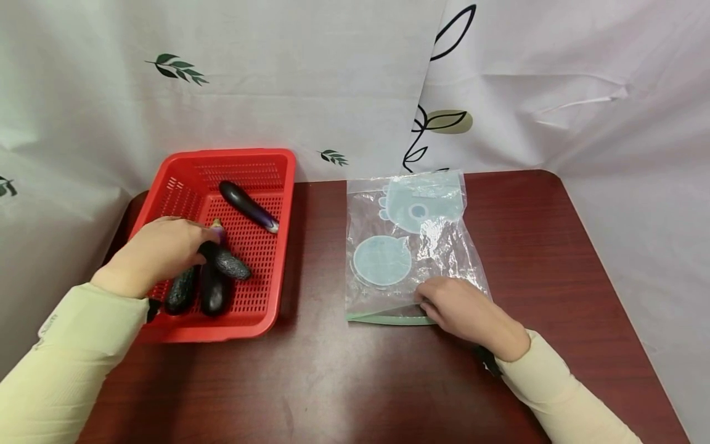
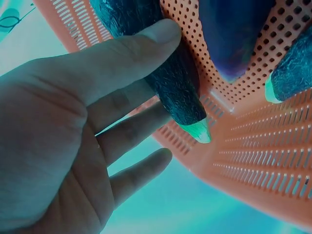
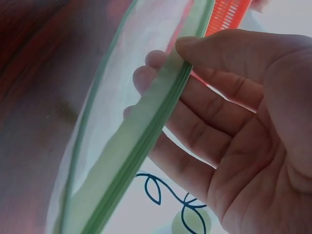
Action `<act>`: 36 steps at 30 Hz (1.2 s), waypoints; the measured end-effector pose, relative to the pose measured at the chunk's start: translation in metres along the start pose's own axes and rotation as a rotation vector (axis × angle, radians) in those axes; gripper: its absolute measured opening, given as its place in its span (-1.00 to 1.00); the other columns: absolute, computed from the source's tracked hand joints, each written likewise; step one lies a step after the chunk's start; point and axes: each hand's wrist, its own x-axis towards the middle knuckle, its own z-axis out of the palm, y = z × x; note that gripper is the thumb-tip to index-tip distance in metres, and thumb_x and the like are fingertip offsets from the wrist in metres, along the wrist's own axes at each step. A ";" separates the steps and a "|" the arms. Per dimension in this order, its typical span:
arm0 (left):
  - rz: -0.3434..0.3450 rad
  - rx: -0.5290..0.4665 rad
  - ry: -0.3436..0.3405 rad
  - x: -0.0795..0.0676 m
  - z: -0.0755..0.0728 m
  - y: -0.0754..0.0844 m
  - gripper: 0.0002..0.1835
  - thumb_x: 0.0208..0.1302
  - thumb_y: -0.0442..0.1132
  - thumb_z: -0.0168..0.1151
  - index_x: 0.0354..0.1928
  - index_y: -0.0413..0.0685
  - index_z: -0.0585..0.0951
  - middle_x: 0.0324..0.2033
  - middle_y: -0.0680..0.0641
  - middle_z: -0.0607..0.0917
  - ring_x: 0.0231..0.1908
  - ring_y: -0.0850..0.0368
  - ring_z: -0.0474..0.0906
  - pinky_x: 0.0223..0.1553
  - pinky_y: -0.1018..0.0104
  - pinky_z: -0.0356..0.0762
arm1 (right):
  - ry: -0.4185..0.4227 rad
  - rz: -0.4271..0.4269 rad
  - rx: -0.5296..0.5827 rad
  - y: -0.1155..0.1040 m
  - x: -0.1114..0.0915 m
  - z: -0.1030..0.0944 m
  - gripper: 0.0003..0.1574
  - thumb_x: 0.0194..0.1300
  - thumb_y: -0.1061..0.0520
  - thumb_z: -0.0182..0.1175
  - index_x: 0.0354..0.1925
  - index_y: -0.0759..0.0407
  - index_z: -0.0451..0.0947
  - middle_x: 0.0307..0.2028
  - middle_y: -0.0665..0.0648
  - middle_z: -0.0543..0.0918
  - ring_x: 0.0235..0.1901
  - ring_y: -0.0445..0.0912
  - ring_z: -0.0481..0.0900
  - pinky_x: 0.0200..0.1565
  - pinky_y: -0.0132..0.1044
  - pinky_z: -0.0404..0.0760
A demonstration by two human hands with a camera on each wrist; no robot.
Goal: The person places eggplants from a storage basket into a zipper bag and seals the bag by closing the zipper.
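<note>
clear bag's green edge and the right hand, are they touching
Touching. The right wrist view shows the right hand gripping the green edge of the clear bag, its thumb lying directly on it.

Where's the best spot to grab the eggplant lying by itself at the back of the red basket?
Probably around the middle of the eggplant, coming from above with thumb and fingers across its length: it's long, lies on its side on its own, and the red basket's raised walls would hinder a sideways reach.
</note>
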 end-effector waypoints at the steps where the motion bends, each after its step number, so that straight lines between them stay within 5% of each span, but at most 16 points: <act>1: -0.006 -0.011 0.000 -0.001 0.000 -0.001 -0.62 -0.07 -0.25 0.63 -0.14 -0.05 0.72 -0.39 -0.08 0.75 -0.35 -0.08 0.68 -0.12 -0.22 0.52 | 0.002 0.003 -0.002 0.000 0.000 0.000 -0.79 0.24 0.32 0.29 -0.41 0.03 0.54 -0.51 -0.16 0.46 -0.50 -0.26 0.44 -0.38 -0.28 0.55; 15: -0.052 -0.081 0.025 -0.021 -0.006 -0.009 -0.60 -0.07 -0.38 0.59 -0.09 -0.11 0.75 -0.34 -0.14 0.74 -0.39 -0.04 0.64 -0.30 -0.15 0.62 | 0.056 -0.003 -0.008 -0.001 0.000 0.001 -0.79 0.25 0.33 0.28 -0.39 0.03 0.55 -0.52 -0.16 0.50 -0.52 -0.27 0.46 -0.41 -0.28 0.55; 25: -0.057 -0.113 0.066 -0.031 -0.008 -0.008 -0.58 -0.03 -0.33 0.58 -0.06 -0.17 0.72 -0.23 -0.22 0.75 -0.25 -0.16 0.69 -0.21 -0.19 0.61 | 0.118 -0.037 0.006 0.000 0.000 0.002 -0.74 0.22 0.38 0.23 -0.41 0.02 0.50 -0.54 -0.18 0.44 -0.55 -0.27 0.40 -0.45 -0.33 0.50; 36: -0.084 -0.128 0.116 -0.040 -0.016 0.004 -0.55 0.03 -0.28 0.56 0.01 -0.18 0.71 -0.11 -0.26 0.74 -0.15 -0.23 0.68 -0.16 -0.23 0.57 | 0.129 -0.092 -0.034 0.003 -0.001 0.002 -0.80 0.16 0.35 0.33 -0.27 0.09 0.68 -0.36 -0.06 0.59 -0.34 -0.15 0.61 -0.28 -0.21 0.63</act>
